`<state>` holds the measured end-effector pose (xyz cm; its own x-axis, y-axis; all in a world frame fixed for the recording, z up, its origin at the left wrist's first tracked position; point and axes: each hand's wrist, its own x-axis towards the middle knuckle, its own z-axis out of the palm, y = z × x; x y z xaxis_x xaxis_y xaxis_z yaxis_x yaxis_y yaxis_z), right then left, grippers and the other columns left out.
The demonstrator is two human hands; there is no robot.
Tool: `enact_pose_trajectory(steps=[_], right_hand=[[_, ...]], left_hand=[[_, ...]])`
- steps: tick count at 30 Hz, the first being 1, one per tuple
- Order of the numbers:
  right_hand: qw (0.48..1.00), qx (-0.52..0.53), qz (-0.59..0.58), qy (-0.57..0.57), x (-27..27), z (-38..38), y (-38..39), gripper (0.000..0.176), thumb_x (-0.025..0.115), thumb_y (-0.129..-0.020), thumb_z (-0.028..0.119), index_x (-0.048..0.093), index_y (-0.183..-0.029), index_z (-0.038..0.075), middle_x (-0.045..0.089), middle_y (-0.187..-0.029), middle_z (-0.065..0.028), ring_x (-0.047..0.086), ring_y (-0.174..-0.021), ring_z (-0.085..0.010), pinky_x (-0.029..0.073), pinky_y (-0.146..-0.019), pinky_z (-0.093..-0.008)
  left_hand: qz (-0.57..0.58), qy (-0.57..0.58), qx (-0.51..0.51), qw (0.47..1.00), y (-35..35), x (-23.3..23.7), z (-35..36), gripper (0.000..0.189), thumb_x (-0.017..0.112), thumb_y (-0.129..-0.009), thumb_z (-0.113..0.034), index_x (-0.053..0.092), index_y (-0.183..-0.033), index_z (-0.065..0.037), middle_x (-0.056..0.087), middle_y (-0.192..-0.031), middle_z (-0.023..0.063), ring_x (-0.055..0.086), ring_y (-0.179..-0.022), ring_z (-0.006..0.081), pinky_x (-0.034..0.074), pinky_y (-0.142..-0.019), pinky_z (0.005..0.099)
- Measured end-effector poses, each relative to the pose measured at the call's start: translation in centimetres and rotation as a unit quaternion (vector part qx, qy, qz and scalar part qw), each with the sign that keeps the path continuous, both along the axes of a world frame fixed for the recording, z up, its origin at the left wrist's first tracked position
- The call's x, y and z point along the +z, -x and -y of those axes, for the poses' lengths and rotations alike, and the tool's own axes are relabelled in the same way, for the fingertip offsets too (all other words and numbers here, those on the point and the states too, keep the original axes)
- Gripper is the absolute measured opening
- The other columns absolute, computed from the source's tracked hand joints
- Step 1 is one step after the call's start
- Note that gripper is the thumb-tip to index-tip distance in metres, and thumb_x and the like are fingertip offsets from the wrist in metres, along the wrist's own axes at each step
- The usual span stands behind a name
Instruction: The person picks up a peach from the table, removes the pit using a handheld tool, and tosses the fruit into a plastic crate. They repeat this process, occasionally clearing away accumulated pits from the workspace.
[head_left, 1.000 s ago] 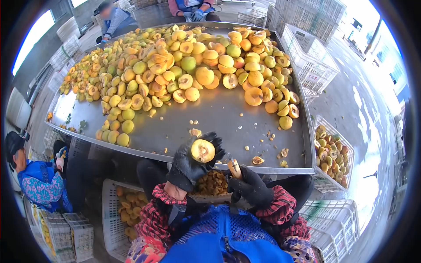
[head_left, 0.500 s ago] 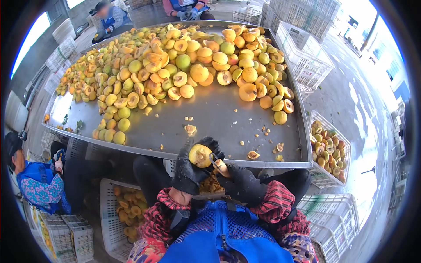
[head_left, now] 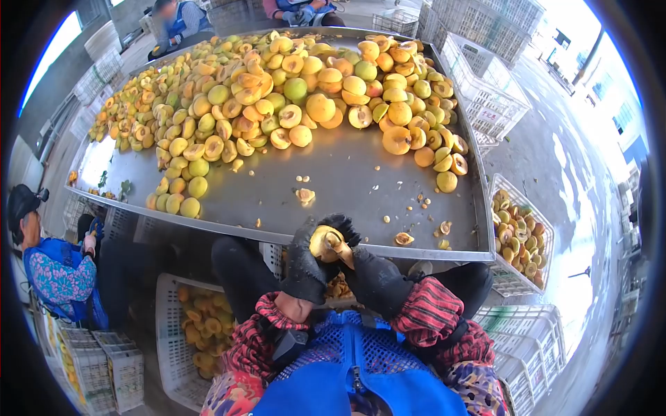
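Note:
My left hand (head_left: pixel 304 267), in a black glove, holds a halved yellow peach (head_left: pixel 318 243) with its cut face up, above the near edge of the metal table. My gloved right hand (head_left: pixel 378 283) grips a small pitting knife by its wooden handle (head_left: pixel 343 251). The tool lies against the peach's cut face, and its metal end is hidden. Beyond both hands, a large heap of halved peaches (head_left: pixel 263 104) covers the far part of the table (head_left: pixel 305 222). A scrap of peach flesh with pit (head_left: pixel 304 197) lies just past my left hand.
Loose pits and scraps (head_left: pixel 404 238) dot the tabletop. Crates of peach halves stand at the right (head_left: pixel 548 243) and by my left leg (head_left: pixel 166 347). A white crate (head_left: pixel 527 347) is at my right. Co-workers sit at the left (head_left: pixel 62 270) and across the table (head_left: pixel 184 24).
My right hand has turned and moved the knife further over the peach, covering its metal end. My left hand has tilted the peach. The view has shifted slightly.

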<state>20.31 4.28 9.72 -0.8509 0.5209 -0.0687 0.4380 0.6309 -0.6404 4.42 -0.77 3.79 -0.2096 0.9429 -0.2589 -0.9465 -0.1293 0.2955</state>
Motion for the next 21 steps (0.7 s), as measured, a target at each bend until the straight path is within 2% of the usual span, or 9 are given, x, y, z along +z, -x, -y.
enact_pose_trajectory(steps=[4, 7, 8, 9, 11, 13, 15, 19, 21], right_hand=[[1.000, -0.007, 0.014, 0.023, -0.1, 0.1, 0.4, 0.040, 0.047, -0.089, 0.011, 0.043, -0.128, 0.013, 0.058, -0.081, -0.0190, 0.060, -0.075, -0.0382, 0.046, -0.063, -0.0469], [0.999, 0.003, -0.034, 0.032, -3.2, 0.0, 0.1, 0.041, 0.044, -0.090, 0.009, 0.041, -0.131, 0.014, 0.058, -0.083, -0.0194, 0.060, -0.074, -0.0376, 0.047, -0.063, -0.0461], [0.999, 0.010, -0.041, 0.014, -3.6, 0.0, 0.0, 0.042, 0.044, -0.090, 0.009, 0.041, -0.132, 0.015, 0.058, -0.083, -0.0195, 0.060, -0.074, -0.0372, 0.047, -0.063, -0.0456], [0.999, 0.017, -0.048, -0.003, -3.8, 0.1, 0.0, 0.043, 0.043, -0.090, 0.008, 0.040, -0.133, 0.015, 0.058, -0.083, -0.0196, 0.060, -0.073, -0.0367, 0.047, -0.062, -0.0451], [0.996, 0.018, -0.001, 0.090, -2.4, 0.1, 0.3, 0.043, 0.043, -0.092, 0.010, 0.037, -0.135, 0.012, 0.057, -0.082, -0.0198, 0.060, -0.073, -0.0349, 0.047, -0.061, -0.0437], [0.994, 0.032, 0.028, 0.103, -2.1, 0.3, 0.3, 0.042, 0.043, -0.092, 0.013, 0.037, -0.133, 0.009, 0.057, -0.080, -0.0201, 0.060, -0.072, -0.0335, 0.046, -0.060, -0.0431], [0.997, 0.062, 0.034, 0.032, -2.5, 0.6, 0.3, 0.039, 0.045, -0.093, 0.015, 0.039, -0.129, 0.004, 0.056, -0.078, -0.0204, 0.061, -0.072, -0.0325, 0.046, -0.059, -0.0431], [0.965, 0.039, 0.050, 0.254, -3.3, 0.6, 0.4, 0.030, 0.053, -0.090, 0.018, 0.044, -0.115, 0.003, 0.054, -0.073, -0.0128, 0.059, -0.065, -0.0220, 0.045, -0.054, -0.0380], [0.921, 0.029, 0.084, 0.380, -5.4, 0.2, 0.2, 0.029, 0.054, -0.089, 0.017, 0.043, -0.112, 0.003, 0.054, -0.073, -0.0100, 0.059, -0.061, -0.0185, 0.045, -0.050, -0.0347]], left_hand=[[0.003, 0.013, -0.005, 1.000, -0.2, 0.5, 0.2, 0.053, 0.039, -0.093, -0.039, 0.054, -0.115, 0.007, 0.061, -0.108, 0.0187, 0.059, -0.098, 0.0313, 0.047, -0.092, 0.0433], [-0.049, 0.093, 0.052, 0.993, -2.1, 4.6, 0.0, 0.039, 0.047, -0.091, -0.035, 0.062, -0.095, 0.001, 0.064, -0.087, 0.0125, 0.063, -0.079, 0.0241, 0.053, -0.075, 0.0368], [-0.191, 0.094, 0.081, 0.974, -1.9, 3.1, 0.0, 0.034, 0.050, -0.088, -0.033, 0.062, -0.092, -0.001, 0.064, -0.084, 0.0120, 0.063, -0.077, 0.0247, 0.052, -0.073, 0.0368], [-0.328, 0.094, 0.107, 0.934, -1.4, 0.4, 0.0, 0.030, 0.054, -0.085, -0.031, 0.063, -0.088, -0.002, 0.064, -0.081, 0.0114, 0.063, -0.075, 0.0253, 0.051, -0.070, 0.0368], [-0.563, 0.093, 0.137, 0.810, -1.1, 0.0, 0.4, 0.024, 0.061, -0.079, -0.028, 0.063, -0.083, -0.004, 0.063, -0.077, 0.0109, 0.063, -0.072, 0.0268, 0.050, -0.067, 0.0367], [-0.743, 0.093, 0.141, 0.647, -1.2, 3.5, 1.0, 0.021, 0.066, -0.073, -0.025, 0.063, -0.079, -0.006, 0.062, -0.074, 0.0108, 0.062, -0.071, 0.0285, 0.049, -0.064, 0.0367], [-0.760, 0.062, 0.108, 0.638, -0.4, 3.0, 0.7, 0.021, 0.066, -0.072, -0.024, 0.063, -0.079, -0.005, 0.062, -0.076, 0.0113, 0.062, -0.071, 0.0302, 0.049, -0.065, 0.0364], [-0.824, -0.038, 0.062, 0.561, 1.8, 1.6, 0.5, 0.025, 0.066, -0.073, -0.025, 0.063, -0.084, -0.002, 0.064, -0.082, 0.0137, 0.062, -0.075, 0.0310, 0.050, -0.069, 0.0363], [-0.780, -0.042, 0.063, 0.621, 1.8, 0.0, 1.0, 0.029, 0.065, -0.074, -0.025, 0.062, -0.090, -0.001, 0.065, -0.086, 0.0152, 0.063, -0.079, 0.0312, 0.050, -0.072, 0.0363]])
